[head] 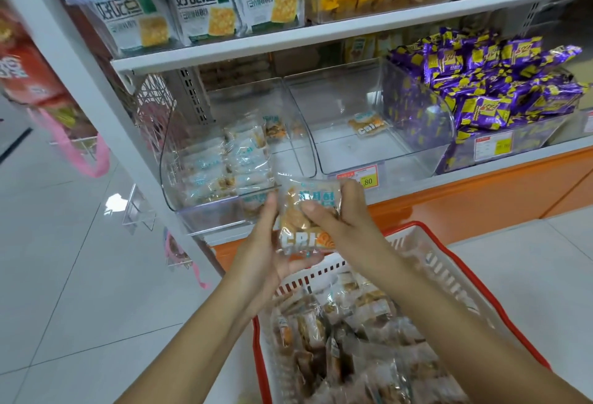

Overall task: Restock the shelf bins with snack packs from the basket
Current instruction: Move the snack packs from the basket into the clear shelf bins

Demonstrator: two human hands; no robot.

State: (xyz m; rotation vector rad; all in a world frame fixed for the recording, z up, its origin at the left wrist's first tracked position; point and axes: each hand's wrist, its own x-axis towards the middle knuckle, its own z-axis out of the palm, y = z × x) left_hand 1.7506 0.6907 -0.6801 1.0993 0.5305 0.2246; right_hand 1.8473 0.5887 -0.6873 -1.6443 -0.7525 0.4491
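Observation:
A clear snack pack (301, 233) with blue and orange print is held up in front of the lower shelf by both hands. My left hand (268, 243) cups it from the left and below. My right hand (337, 211) grips its upper right, thumb on the front. Below them stands the red-rimmed white basket (449, 262), filled with several more clear snack packs (353, 339). The left clear bin (179, 198) holds several matching packs. The middle clear bin (324, 160) holds a single pack (367, 124).
A third bin (446, 134) to the right is heaped with purple and yellow packs. The upper shelf (321, 31) carries cracker bags and yellow packs. An orange base (481, 192) runs under the shelf. White floor tiles lie to the left, with hanging goods on wire racks.

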